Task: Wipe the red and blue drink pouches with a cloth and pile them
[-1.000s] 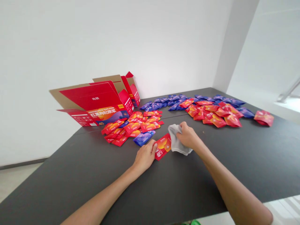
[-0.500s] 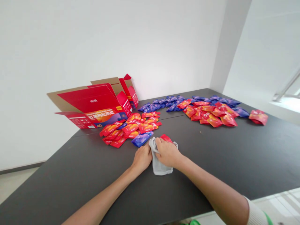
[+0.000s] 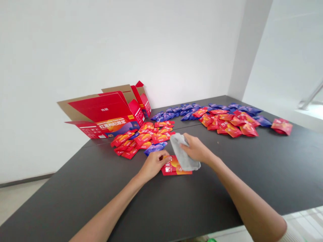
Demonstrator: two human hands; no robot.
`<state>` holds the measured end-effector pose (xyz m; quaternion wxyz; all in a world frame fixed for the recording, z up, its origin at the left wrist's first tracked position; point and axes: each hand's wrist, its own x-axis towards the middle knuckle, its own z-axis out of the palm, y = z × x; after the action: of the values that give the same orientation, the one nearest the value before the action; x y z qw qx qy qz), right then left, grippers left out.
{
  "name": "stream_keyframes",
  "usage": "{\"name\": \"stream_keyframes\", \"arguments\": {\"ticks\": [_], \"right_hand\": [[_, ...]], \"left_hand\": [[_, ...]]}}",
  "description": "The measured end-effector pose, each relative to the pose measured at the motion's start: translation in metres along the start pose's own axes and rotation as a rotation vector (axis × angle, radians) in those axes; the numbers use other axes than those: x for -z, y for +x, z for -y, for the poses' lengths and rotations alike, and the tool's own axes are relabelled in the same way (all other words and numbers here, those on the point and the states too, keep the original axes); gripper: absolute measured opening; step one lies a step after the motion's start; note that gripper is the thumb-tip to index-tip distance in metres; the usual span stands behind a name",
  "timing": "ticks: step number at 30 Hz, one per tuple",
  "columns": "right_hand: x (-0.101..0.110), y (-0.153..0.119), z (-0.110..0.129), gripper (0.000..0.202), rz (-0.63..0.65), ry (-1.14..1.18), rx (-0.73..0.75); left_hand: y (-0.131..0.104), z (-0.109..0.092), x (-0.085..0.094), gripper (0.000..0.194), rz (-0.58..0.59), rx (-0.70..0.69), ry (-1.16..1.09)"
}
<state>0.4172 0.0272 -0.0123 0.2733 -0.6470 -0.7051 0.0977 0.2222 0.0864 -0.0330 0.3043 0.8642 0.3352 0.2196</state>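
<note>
A red pouch with orange print lies on the dark table, its left end held by the fingers of my left hand. My right hand grips a grey cloth, lifted over the right part of that pouch and hiding some of it. Just behind my left hand lies a blue pouch, at the front of a pile of red pouches.
Two open red cartons, one nearer and one behind, stand at the back left. Blue pouches lie along the back of the table. More red pouches are heaped at the right, with one red pouch farther right.
My right hand has raised the grey cloth off the table and moved it to the right, uncovering the red pouch. My left hand now holds that pouch's left end.
</note>
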Motion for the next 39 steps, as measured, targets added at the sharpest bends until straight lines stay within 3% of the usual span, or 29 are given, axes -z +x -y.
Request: {"name": "stream_keyframes", "arguments": {"ticks": [2,4,8,10,13,18,24,29,34,39], "right_hand": [[-0.012,-0.003,0.013,0.020,0.099,-0.036,0.139],[-0.021,-0.006,0.020,0.022,0.165,-0.133,0.179],[-0.025,-0.007,0.018,0.021,0.134,-0.341,-0.152],[-0.024,-0.008,0.016,0.021,0.140,-0.362,-0.138],[-0.026,-0.011,0.019,0.023,0.179,-0.327,0.056],[-0.022,-0.010,0.013,0.022,0.149,-0.396,-0.137],[-0.023,-0.006,0.010,0.027,0.297,-0.204,0.207],[-0.026,-0.007,0.010,0.027,0.283,-0.355,-0.008],[-0.031,-0.013,0.014,0.036,0.292,-0.245,0.253],[-0.023,-0.017,0.023,0.028,0.333,-0.121,0.342]], "left_hand": [[0.000,0.005,-0.006,0.012,-0.008,-0.060,0.016],[-0.001,0.008,-0.012,0.012,0.010,-0.079,0.051],[-0.001,0.007,-0.016,0.022,0.034,-0.062,0.181],[-0.001,0.005,-0.016,0.022,0.039,-0.062,0.228],[-0.002,0.003,-0.017,0.019,0.041,-0.052,0.274],[-0.004,0.003,-0.021,0.025,0.012,-0.081,0.364],[-0.005,0.010,-0.021,0.017,-0.092,-0.135,0.477],[-0.005,0.012,-0.021,0.020,-0.112,-0.176,0.565],[-0.005,0.011,-0.021,0.012,-0.051,-0.174,0.667],[-0.007,0.012,-0.018,0.013,-0.003,-0.150,0.723]]}}
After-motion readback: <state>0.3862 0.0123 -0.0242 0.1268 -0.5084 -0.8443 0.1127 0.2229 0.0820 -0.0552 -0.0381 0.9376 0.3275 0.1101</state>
